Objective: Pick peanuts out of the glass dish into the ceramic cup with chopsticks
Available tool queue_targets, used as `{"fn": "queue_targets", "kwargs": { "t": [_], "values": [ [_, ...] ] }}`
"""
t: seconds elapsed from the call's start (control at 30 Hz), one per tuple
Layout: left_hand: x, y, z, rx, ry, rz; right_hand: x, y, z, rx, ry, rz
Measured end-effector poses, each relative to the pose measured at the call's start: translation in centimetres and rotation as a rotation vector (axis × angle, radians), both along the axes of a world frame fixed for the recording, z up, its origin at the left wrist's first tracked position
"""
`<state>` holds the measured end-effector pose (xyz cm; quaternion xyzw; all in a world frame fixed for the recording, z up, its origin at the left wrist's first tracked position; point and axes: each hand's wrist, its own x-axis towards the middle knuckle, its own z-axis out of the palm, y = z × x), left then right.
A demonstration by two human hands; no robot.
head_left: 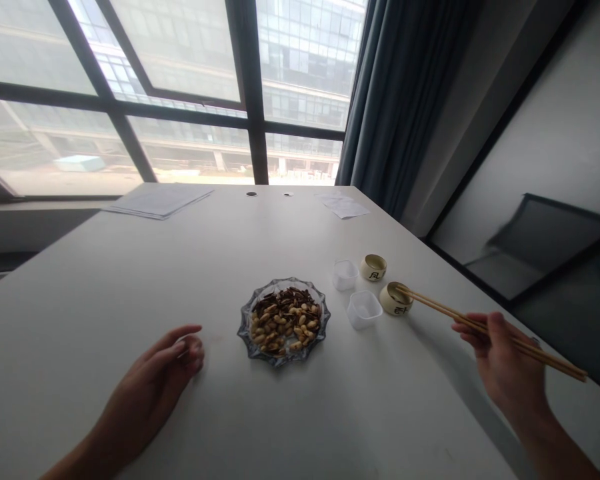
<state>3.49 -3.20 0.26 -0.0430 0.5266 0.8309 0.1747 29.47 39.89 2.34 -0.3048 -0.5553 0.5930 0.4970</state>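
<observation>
My right hand (pixel 505 360) grips a pair of chopsticks (pixel 457 315), whose tips reach the mouth of the nearer small ceramic cup (pixel 397 303). Whether the tips hold anything cannot be made out. A second ceramic cup (pixel 373 268) with a dark character stands just behind. Two clear plastic cups (pixel 365 310) are to the left of these. In the middle, a scalloped glass dish (pixel 245 327) contains peanuts (pixel 280 327) and dark, slender pieces. Left of the dish, my left hand (pixel 163 370) rests by the table with nothing in it, index finger extended and the others loosely bent.
The white table (pixel 220 253) runs to the window. At its far end lie a stack of papers (pixel 160 200) on the left and loose sheets (pixel 344 205) on the right. A dark curtain (pixel 405 100) hangs beyond the right edge.
</observation>
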Motion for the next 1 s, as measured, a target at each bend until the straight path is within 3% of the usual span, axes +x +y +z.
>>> {"fn": "queue_targets", "kwargs": {
  "t": [0.13,0.3,0.47,0.67,0.83,1.0],
  "values": [
    [-0.5,-0.5,-1.3,0.016,0.082,-0.120,-1.9,-3.2,2.3,0.132,-0.003,0.175],
    [-0.2,-0.4,-1.1,0.009,0.113,-0.125,-5.6,-8.2,5.3,0.329,-0.108,0.626],
    [0.0,-0.4,-0.9,0.022,0.119,-0.120,-9.4,-11.5,6.6,0.525,-0.422,0.960],
    [-0.2,-0.7,-1.4,0.035,0.113,-0.131,-11.7,-13.0,6.9,0.646,-0.484,1.009],
    [0.0,-0.6,-1.3,0.032,0.112,-0.141,-11.7,-12.8,8.4,0.609,-0.635,1.016],
    [0.0,-0.5,-1.1,0.039,0.107,-0.124,-11.4,-13.2,9.8,0.767,-0.798,1.000]
  ]
}}
